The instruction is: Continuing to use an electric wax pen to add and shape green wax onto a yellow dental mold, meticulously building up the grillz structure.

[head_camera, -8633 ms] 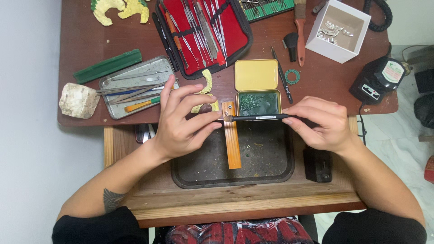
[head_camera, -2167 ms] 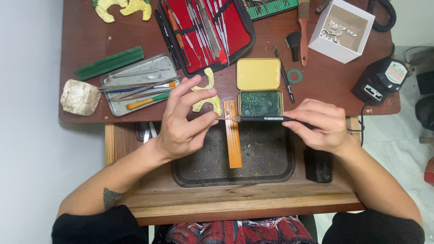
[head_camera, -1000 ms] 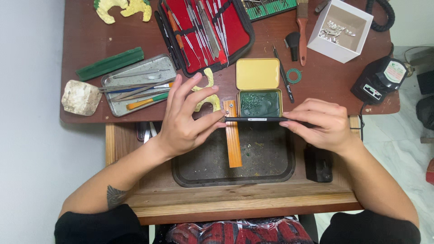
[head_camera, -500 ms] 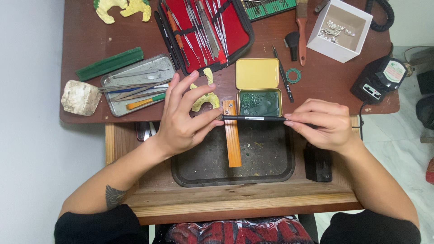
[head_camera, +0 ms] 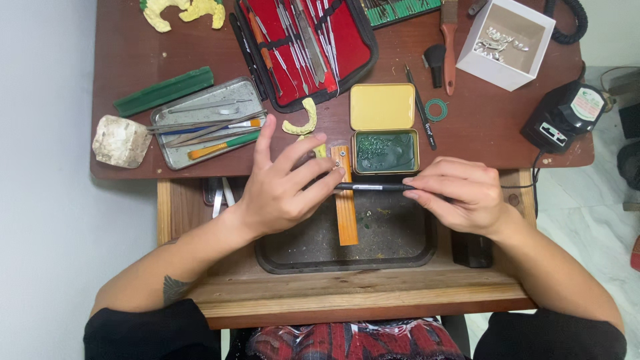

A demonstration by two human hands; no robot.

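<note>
The right hand (head_camera: 460,195) is closed around a thin black tool (head_camera: 373,187), gripping its rear end between thumb and fingers so that it lies level and points toward the left hand (head_camera: 283,187). The left hand's fingers are pinched together around something small at the tool's tip; what it is cannot be made out (the fingertips cover it).

Take the orange wooden peg (head_camera: 345,197) as the landmark. The black tool crosses right over it near its far end, and both hands meet above it, the left hand on its left and the right hand on its right. Under the peg lies a dark shallow tray (head_camera: 400,250), set into the wooden counter (head_camera: 347,293). Just right of the peg's far end sits an open tin (head_camera: 385,152) with green material inside, its yellow lid standing open behind it. Left of the peg, past the left hand, is a flat metal tray (head_camera: 200,123) of hand tools, and straight beyond the peg a red tool case (head_camera: 303,47) lies open.
</note>
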